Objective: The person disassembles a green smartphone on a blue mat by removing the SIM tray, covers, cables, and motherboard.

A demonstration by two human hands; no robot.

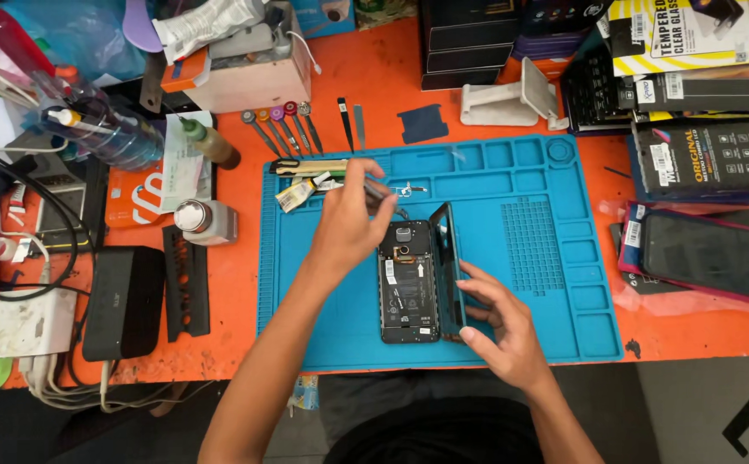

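Left hand (344,225) pinches a thin tool over the opened phone (408,281); right hand (499,320), fingers loosely spread, steadies its lifted panel (447,268) on the blue mat (529,249), cluttered orange table (374,77) all around.

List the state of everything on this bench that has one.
Phone: opened, internals exposed, flat on blue mat.
Back cover: detached along one side, propped on edge.
Left hand: holding a thin tool above the phone.
Right hand: steadying the cover.
Second phone: screen dark.

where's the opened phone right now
In the head view the opened phone lies near the middle of the blue mat, between the left hand and right hand.
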